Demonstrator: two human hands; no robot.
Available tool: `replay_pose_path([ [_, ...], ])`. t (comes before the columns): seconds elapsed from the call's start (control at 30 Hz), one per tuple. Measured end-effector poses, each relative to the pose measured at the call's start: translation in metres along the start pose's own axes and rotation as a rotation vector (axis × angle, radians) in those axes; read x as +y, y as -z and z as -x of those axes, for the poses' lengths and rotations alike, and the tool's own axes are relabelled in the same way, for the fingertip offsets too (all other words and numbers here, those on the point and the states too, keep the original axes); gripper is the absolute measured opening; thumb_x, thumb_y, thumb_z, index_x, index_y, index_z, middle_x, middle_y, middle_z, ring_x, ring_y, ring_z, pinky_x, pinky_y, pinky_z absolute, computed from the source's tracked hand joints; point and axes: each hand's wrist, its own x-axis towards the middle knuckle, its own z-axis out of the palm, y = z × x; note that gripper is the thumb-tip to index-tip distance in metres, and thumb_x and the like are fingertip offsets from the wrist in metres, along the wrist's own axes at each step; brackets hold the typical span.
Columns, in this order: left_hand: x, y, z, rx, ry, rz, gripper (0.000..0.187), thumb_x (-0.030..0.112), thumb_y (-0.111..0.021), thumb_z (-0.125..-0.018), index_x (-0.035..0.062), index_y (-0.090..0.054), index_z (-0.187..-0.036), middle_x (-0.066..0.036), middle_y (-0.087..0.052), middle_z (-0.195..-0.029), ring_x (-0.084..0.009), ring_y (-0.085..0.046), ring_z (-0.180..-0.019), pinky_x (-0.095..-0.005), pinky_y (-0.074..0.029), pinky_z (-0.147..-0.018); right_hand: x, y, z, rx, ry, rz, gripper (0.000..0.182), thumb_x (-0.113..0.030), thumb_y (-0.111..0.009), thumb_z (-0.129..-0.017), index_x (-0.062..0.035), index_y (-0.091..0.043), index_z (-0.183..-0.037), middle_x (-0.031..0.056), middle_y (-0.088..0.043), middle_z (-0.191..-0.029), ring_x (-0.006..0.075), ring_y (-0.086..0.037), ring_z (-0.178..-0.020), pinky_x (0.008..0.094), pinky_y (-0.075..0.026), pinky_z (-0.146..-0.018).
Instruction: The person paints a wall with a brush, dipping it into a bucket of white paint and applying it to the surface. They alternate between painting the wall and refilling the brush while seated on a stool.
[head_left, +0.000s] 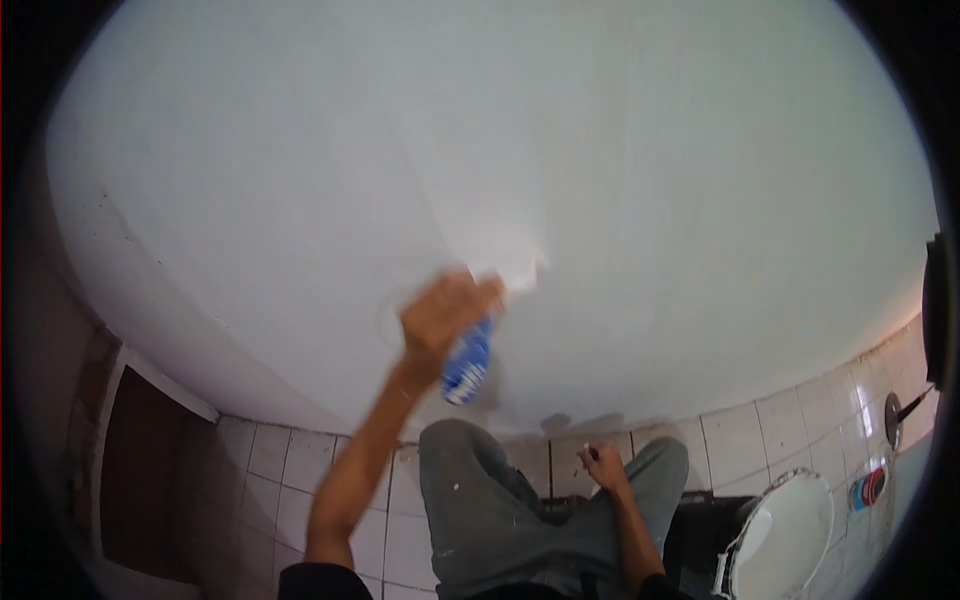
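My left hand (445, 320) is raised against a white painted wall (500, 150) and is shut on a tool with a blue and white handle (468, 365). The tool's white head (520, 272) touches the wall just above my fingers. My right hand (605, 465) rests low on my right knee (655, 460), fingers curled; whether it holds something small I cannot tell. Both my legs, in grey paint-flecked trousers (480, 500), are bent up below the wall.
White tiles (740, 440) cover the lower wall. A white toilet (785, 530) stands at the lower right, with a blue and red can (868, 488) and a metal fitting (893, 420) beyond it. A brown wooden opening (140, 470) is at the left.
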Motion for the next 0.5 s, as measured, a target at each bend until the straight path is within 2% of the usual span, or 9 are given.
replay_pose_path([
  [0.07, -0.018, 0.027, -0.056, 0.076, -0.159, -0.046, 0.025, 0.002, -0.072, -0.072, 0.008, -0.072, -0.096, -0.005, -0.073, -0.094, -0.0233, -0.066, -0.079, -0.0335, -0.057, -0.069, 0.004, -0.002, -0.002, 0.014, 0.029, 0.017, 0.023, -0.021, -0.059, -0.091, -0.0001, -0.065, -0.084, 0.0109, -0.062, -0.061, 0.0181, -0.059, -0.053, 0.0334, -0.046, -0.053],
  [0.1, -0.018, 0.046, -0.088, 0.112, -0.256, -0.077, 0.026, 0.021, -0.059, -0.091, -0.0014, -0.07, -0.097, -0.013, -0.07, -0.091, -0.027, -0.066, -0.084, -0.0372, -0.052, -0.08, 0.004, -0.002, -0.001, 0.011, 0.04, 0.018, 0.022, -0.021, -0.059, -0.091, -0.0002, -0.065, -0.085, 0.0109, -0.062, -0.062, 0.0179, -0.06, -0.054, 0.0333, -0.046, -0.053],
  [0.2, -0.04, 0.067, -0.134, 0.239, -0.439, -0.357, 0.014, 0.0, -0.065, -0.085, 0.0006, -0.07, -0.098, -0.012, -0.07, -0.094, -0.0277, -0.067, -0.084, -0.0361, -0.053, -0.077, 0.013, -0.002, -0.001, 0.007, 0.046, 0.008, 0.018, -0.017, -0.059, -0.091, -0.0006, -0.065, -0.086, 0.0098, -0.061, -0.062, 0.0159, -0.059, -0.054, 0.0319, -0.045, -0.052],
  [0.33, -0.063, 0.056, -0.13, 0.282, -0.47, -0.464, 0.014, 0.008, -0.068, -0.085, 0.004, -0.07, -0.099, -0.01, -0.071, -0.099, -0.0277, -0.067, -0.09, -0.0374, -0.056, -0.079, 0.01, -0.005, -0.005, -0.004, -0.091, -0.228, 0.014, -0.013, -0.061, -0.088, -0.0001, -0.065, -0.085, 0.0098, -0.058, -0.06, 0.0169, -0.057, -0.055, 0.0314, -0.044, -0.053],
  [0.4, -0.068, 0.049, -0.126, 0.306, -0.493, -0.515, 0.014, 0.011, -0.069, -0.085, 0.0058, -0.07, -0.099, -0.01, -0.071, -0.101, -0.0277, -0.067, -0.092, -0.038, -0.057, -0.08, 0.019, -0.009, -0.008, -0.003, -0.094, -0.247, 0.01, -0.007, -0.059, -0.089, 0.0001, -0.065, -0.087, 0.0061, -0.059, -0.063, 0.0119, -0.056, -0.056, 0.0279, -0.044, -0.05],
  [0.43, -0.066, 0.033, -0.095, 0.252, -0.282, -0.577, 0.019, 0.017, -0.073, -0.082, 0.0102, -0.07, -0.099, -0.008, -0.07, -0.097, -0.0273, -0.066, -0.09, -0.0369, -0.056, -0.077, 0.02, -0.01, -0.011, 0.001, -0.095, -0.258, 0.008, -0.004, -0.057, -0.089, 0.0002, -0.064, -0.088, 0.0042, -0.06, -0.064, 0.0095, -0.056, -0.056, 0.0262, -0.044, -0.049],
  [0.5, -0.047, -0.021, 0.014, 0.138, 0.129, -0.683, 0.029, 0.028, -0.08, -0.074, 0.0191, -0.071, -0.1, -0.004, -0.068, -0.088, -0.0264, -0.065, -0.084, -0.0347, -0.054, -0.071, 0.005, -0.003, -0.015, -0.014, -0.123, -0.281, 0.008, -0.004, -0.057, -0.089, 0.0006, -0.064, -0.089, 0.0038, -0.06, -0.065, 0.0094, -0.056, -0.056, 0.0261, -0.045, -0.049],
])
